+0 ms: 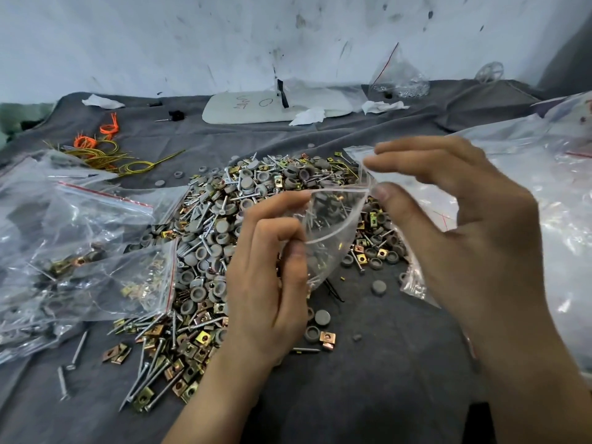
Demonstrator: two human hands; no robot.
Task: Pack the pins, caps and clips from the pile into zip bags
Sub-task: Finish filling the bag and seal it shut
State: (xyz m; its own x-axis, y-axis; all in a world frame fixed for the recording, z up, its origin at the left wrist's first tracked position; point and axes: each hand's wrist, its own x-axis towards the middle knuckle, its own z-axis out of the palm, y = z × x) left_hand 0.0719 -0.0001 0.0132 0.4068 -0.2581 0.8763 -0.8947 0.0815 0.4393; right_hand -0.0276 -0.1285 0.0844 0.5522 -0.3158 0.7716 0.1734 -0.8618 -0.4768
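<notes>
- Filled zip bags [80, 251], far left: red-striped seals, pins and brass clips inside, lying on the grey cloth [384, 363].
- Pile [211, 245], centre-left: steel pins, grey round caps and square brass clips, all mixed. It lies just beyond and below your hands, nearer your left.
- White board [275, 105], rear: handwritten marks, not legible.
- Left hand [269, 283]: pinches the near lip of the small zip bag [330, 225].
- Small zip bag: held over the pile's right edge, mouth spread, body hanging down. Contents cannot be told from the pile behind.
- Right hand [464, 225]: pinches the mouth's far corner, apart from your left hand.
- Empty bags [544, 174], right: loose heap.
</notes>
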